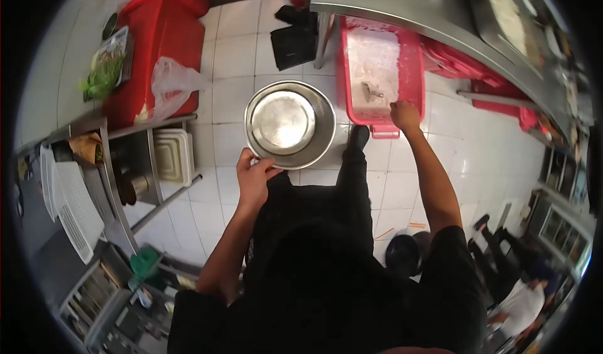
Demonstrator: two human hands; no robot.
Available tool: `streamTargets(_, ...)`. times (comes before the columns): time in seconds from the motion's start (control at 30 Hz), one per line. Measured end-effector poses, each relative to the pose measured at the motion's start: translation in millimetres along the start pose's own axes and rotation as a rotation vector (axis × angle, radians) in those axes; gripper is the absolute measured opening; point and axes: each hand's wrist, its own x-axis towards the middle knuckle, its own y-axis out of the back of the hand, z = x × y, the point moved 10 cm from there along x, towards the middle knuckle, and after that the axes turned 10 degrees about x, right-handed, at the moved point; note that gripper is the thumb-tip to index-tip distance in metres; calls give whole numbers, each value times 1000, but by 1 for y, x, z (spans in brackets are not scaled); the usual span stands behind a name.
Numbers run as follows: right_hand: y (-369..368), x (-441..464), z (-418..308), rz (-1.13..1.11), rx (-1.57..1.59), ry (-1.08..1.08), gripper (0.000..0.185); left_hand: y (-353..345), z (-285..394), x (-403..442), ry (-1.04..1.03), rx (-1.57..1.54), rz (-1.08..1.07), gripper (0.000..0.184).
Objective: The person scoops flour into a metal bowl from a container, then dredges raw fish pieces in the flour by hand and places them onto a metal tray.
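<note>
A round stainless steel bowl [286, 123] is tilted with its inside facing up, and its interior is bare metal. My left hand [254, 177] grips the bowl's near rim, thumb and fingers pinched on the edge. My right hand [406, 115] is closed above the near right corner of a red plastic bin [414, 71]. White powder [372, 49] like flour fills the bin. A small metal scoop [372, 92] sits in the powder just left of my right fingers. I cannot make out whether its handle runs into my grip.
A steel table [389, 7] overhangs the bin's far end. Black dustpan-like pieces [293, 47] lie on the tiled floor. At left stand red containers [164, 33] with a plastic bag [173, 87], above a metal rack [129, 212]. Another person [521, 307] is at lower right.
</note>
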Motion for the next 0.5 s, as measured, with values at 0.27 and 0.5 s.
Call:
streamTargets(0.27,-156,119,38,-478,-320,-30,35,-29,-66,-43,159,-193,428,16)
streamTargets(0.5,-210,140,58,-629,-294,34,29,-70,-92,-42,216,-312,553,26)
